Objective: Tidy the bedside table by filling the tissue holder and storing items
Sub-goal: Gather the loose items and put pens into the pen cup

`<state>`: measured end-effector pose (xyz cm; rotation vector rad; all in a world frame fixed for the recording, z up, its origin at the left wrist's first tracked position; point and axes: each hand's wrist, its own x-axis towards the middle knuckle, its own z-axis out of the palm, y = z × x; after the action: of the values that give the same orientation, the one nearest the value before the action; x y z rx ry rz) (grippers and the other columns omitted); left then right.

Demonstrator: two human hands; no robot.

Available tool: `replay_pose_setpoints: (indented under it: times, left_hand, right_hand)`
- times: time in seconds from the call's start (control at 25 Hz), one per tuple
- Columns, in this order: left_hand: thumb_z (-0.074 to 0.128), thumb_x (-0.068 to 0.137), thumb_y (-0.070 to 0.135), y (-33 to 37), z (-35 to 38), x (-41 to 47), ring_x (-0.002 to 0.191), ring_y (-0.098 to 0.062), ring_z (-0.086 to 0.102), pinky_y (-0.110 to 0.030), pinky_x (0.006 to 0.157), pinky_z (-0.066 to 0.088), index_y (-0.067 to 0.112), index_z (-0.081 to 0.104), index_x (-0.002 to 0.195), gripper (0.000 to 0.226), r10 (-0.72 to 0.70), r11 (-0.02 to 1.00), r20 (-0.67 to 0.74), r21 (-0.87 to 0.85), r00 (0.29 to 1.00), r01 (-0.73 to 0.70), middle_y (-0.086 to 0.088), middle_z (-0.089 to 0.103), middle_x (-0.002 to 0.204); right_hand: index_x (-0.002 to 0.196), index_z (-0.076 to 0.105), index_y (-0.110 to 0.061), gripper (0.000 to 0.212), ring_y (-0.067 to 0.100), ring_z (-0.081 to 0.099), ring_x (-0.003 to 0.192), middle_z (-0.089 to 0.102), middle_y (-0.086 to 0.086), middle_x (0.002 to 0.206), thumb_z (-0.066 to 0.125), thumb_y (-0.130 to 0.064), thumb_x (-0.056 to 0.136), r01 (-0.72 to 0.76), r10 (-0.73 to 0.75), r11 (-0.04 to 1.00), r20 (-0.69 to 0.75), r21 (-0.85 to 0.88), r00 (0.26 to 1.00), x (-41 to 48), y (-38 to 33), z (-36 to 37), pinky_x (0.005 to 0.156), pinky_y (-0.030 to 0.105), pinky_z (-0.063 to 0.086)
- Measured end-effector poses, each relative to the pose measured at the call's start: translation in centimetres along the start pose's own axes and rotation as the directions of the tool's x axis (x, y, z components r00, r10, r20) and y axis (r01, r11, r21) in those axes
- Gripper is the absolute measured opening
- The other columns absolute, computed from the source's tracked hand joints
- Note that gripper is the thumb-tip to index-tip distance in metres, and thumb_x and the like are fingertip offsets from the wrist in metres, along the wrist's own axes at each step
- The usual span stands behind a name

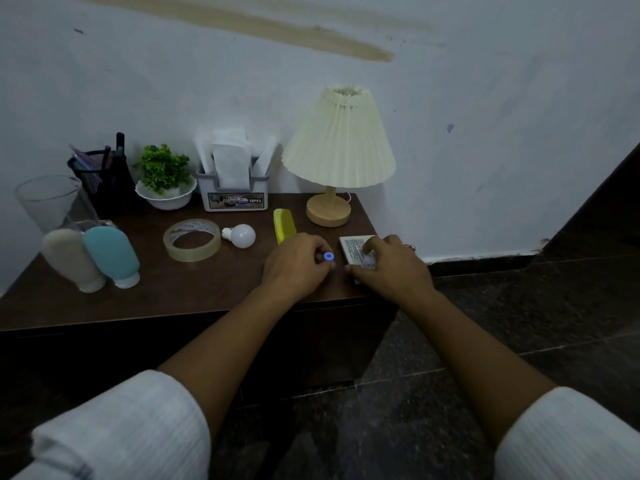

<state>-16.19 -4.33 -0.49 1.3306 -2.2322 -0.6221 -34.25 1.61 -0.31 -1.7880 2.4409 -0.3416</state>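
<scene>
At centre frame, over the counter, the left grip pinches a small blue-white item; the right grip curls on a white printed box, its text unreadable. Above them stands the tissue holder, marked "OPEL" and filled.

My left hand curls round a small blue-capped thing, its round cap poking out between my fingertips. Just to the right, my right hand grips a white printed box lying on the dark bedside table, with bent fingers on its face and my thumb at its near edge. A yellow bar lies just beyond my left knuckles. Further left of them sit a white bulb and a tape roll. Well beyond my fingers, the tissue holder stands stuffed with tissues, beside the lamp.
</scene>
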Motion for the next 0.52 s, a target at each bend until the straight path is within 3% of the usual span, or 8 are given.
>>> replay_pose_setpoints:
  times: [0.36, 0.44, 0.52]
  left_hand:
    - [0.07, 0.088, 0.042, -0.9, 0.8, -0.8, 0.094, -0.013, 0.063, -0.038, 0.079, 0.055, 0.027, 0.072, 0.11, 0.027, 0.065, 0.991, 0.008, 0.113, 0.998, -0.066, 0.006, 0.066, 0.103]
    - [0.072, 0.087, 0.043, -0.9, 0.3, -0.9, 0.099, -0.012, 0.062, -0.035, 0.081, 0.053, 0.028, 0.068, 0.118, 0.035, 0.066, 0.995, -0.006, 0.076, 0.998, -0.066, 0.007, 0.065, 0.106]
    - [0.075, 0.085, 0.042, -1.2, -0.8, -1.2, 0.097, -0.009, 0.06, -0.03, 0.078, 0.049, 0.03, 0.067, 0.121, 0.038, 0.051, 0.999, -0.035, 0.019, 0.998, -0.05, 0.009, 0.065, 0.104]
  right_hand:
    - [0.137, 0.054, -0.028, 0.052, 0.029, 0.049, 0.128, 0.049, 0.007, 0.142, 0.06, -0.056, 0.093, 0.036, -0.037, 0.998, 0.016, 0.061, 0.999, -0.4, 0.8, 0.0, 0.097, 0.045, 0.05]
    - [0.134, 0.057, -0.024, 0.045, 0.029, 0.049, 0.126, 0.053, 0.008, 0.139, 0.059, -0.049, 0.096, 0.075, -0.071, 0.995, -0.054, 0.062, 0.996, -0.7, 0.4, -0.4, 0.097, 0.044, 0.049]
    - [0.12, 0.064, -0.023, 0.031, 0.023, 0.054, 0.114, 0.06, 0.005, 0.124, 0.059, -0.042, 0.097, 0.151, -0.129, 0.985, -0.209, 0.089, 0.969, -1.0, -0.7, -1.0, 0.089, 0.038, 0.05]
